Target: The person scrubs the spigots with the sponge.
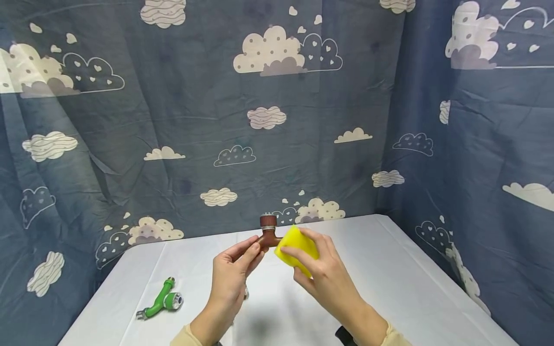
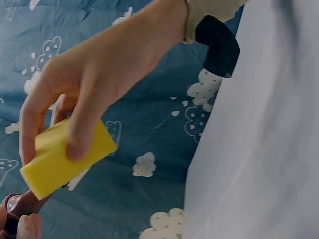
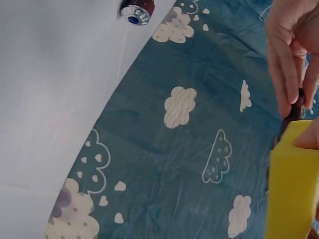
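Note:
My left hand [image 1: 235, 271] pinches a brown tap [image 1: 269, 236] by one end, with its ridged round knob pointing up. My right hand [image 1: 326, 269] grips a yellow sponge [image 1: 298, 250] between thumb and fingers, right at the tap's other end and covering it. In the left wrist view the sponge [image 2: 67, 157] looks like a thick block, squeezed a little under the fingers, and the brown tap [image 2: 27, 204] shows below it. From the right wrist, the sponge [image 3: 293, 184] hides much of the tap. Both hands are raised above the white table.
A green tap [image 1: 161, 302] with a silver round cap lies on the white table [image 1: 389, 288] at the left. In the right wrist view a dark red fitting [image 3: 137, 12] with a silver and blue end sits on the table. Cloud-patterned blue cloth [image 1: 195, 120] hangs behind and beside the table.

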Motion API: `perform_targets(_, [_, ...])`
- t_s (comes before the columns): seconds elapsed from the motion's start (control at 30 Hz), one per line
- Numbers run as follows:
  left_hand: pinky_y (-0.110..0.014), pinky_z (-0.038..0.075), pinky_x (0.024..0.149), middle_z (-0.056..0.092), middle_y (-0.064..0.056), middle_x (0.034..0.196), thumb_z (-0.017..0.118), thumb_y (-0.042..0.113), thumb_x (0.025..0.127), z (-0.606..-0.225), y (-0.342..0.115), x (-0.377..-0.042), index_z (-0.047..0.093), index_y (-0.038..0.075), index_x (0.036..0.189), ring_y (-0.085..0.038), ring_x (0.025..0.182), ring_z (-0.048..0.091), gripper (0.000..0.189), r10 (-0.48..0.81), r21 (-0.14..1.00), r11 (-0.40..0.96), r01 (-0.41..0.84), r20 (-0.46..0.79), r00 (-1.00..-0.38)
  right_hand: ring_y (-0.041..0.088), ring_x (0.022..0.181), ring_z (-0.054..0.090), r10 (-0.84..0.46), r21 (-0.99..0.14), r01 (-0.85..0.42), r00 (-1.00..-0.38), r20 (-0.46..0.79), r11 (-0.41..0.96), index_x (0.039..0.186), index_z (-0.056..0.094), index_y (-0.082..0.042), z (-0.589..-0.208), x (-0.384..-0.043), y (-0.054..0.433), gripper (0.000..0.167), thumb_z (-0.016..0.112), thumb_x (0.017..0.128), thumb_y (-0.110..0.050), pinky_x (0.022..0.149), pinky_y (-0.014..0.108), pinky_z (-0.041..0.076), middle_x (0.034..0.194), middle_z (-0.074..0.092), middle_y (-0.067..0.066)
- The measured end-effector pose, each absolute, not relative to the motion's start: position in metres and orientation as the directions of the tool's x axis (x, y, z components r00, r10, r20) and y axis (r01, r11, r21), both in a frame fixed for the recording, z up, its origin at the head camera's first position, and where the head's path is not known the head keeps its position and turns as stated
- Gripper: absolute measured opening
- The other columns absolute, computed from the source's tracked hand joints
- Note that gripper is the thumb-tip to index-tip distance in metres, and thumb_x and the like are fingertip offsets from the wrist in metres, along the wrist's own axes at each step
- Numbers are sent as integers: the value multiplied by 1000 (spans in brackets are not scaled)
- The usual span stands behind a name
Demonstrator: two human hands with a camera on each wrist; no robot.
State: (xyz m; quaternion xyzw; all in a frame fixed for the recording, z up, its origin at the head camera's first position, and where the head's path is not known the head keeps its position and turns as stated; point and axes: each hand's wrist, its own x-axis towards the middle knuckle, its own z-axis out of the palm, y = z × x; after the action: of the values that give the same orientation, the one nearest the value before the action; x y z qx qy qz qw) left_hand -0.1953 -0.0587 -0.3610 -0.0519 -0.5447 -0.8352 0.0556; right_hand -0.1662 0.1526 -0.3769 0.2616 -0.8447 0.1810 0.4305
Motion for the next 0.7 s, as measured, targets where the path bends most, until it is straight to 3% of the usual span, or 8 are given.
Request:
perform_targets(0.2, [-32, 66, 94, 80, -13, 114, 74, -5, 97, -350, -73, -187, 70, -11, 130, -22, 97, 83, 33, -57, 897, -410, 163, 153, -987, 35, 123, 56, -245, -83, -655, -393, 886, 751, 124, 77, -25, -372, -169, 150, 61, 91, 71, 3, 84, 44, 69, 145, 56, 20])
perform_targets(0.33, [-33, 66, 94, 80, -11, 113, 71, -8, 98, -348, -82, -182, 70, -11, 130, -24, 97, 83, 32, -63, 881, -443, 163, 151, -987, 36, 125, 57, -179, -165, -702, -389, 904, 693, 125, 76, -23, -371, -172, 143, 60, 88, 74, 6, 85, 43, 69, 146, 54, 20])
perform_targets(0.4, [-33, 66, 96, 79, -10, 114, 70, -8, 99, -348, -84, -180, 72, -9, 128, -24, 98, 83, 29, -57, 867, -473, 158, 149, -987, 35, 127, 59, -116, -258, -718, -427, 897, 647, 126, 75, -22, -370, -174, 140, 58, 86, 77, 6, 88, 43, 69, 145, 53, 18])
perform_targets(0.5, [-32, 65, 97, 78, -10, 117, 69, -6, 100, -349, -86, -179, 73, -7, 128, -23, 100, 82, 28, -42, 847, -512, 145, 144, -989, 27, 131, 58, -20, -450, -726, -537, 843, 519, 130, 73, -22, -368, -173, 136, 55, 83, 83, 4, 96, 35, 66, 146, 54, 13])
perform_targets(0.7, [-31, 63, 100, 75, -12, 124, 68, -5, 102, -355, -86, -175, 68, -7, 132, -24, 104, 82, 31, 12, 843, -528, 97, 122, -992, 15, 129, 64, 2, -790, -613, -790, 613, 22, 146, 56, -12, -361, -170, 131, 48, 66, 101, 0, 101, 24, 60, 146, 55, 12])
